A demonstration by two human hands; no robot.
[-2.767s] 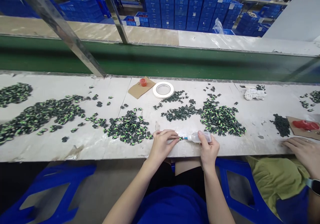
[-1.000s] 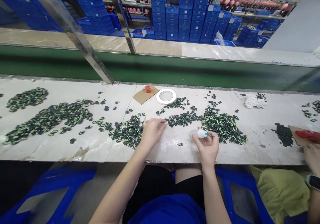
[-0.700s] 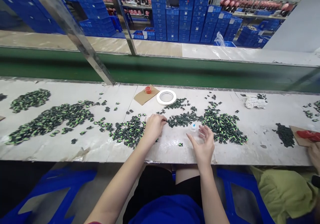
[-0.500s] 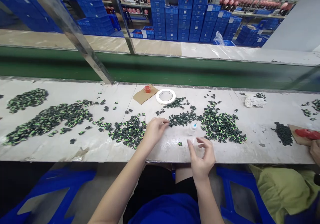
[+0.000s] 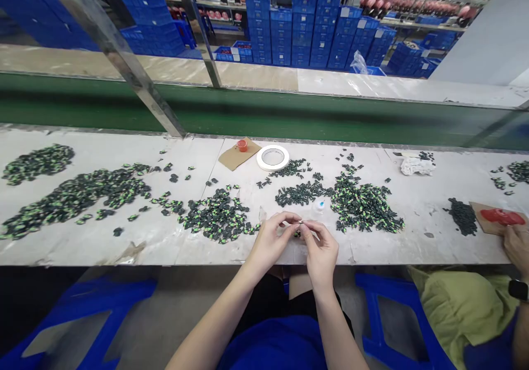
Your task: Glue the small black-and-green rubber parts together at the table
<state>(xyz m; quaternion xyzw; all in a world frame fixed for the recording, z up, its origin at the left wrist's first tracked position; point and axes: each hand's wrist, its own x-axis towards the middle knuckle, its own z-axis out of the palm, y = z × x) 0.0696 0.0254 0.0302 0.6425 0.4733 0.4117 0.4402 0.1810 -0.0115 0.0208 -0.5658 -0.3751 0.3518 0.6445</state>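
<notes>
My left hand [image 5: 273, 239] and my right hand [image 5: 322, 250] meet above the table's front part, fingertips pinched together. Between them is a small dark part [image 5: 301, 223], mostly covered by the fingers. Just below it, another black-and-green piece [image 5: 296, 234] lies partly hidden on the table. Behind my right hand stands a small whitish bottle [image 5: 318, 207] with a blue tip. A heap of black-and-green pieces [image 5: 217, 215] lies left of my left hand, and a similar heap [image 5: 366, 207] is to the right. Small dark green pieces [image 5: 300, 193] are spread beyond my hands.
A roll of white tape [image 5: 273, 168] lies behind, beside cardboard [image 5: 228, 159] with a red cup [image 5: 242, 146]. More pieces [image 5: 78, 193] cover the table's left. At right, another person's hand [image 5: 516, 243] touches cardboard with red material [image 5: 501, 216]. A metal post [image 5: 136, 78] rises at the back.
My left hand has moved right from the dark green pieces, and my right hand has closed in from the right. Their fingertips now meet at a small dark part. The other person's hand shows more.
</notes>
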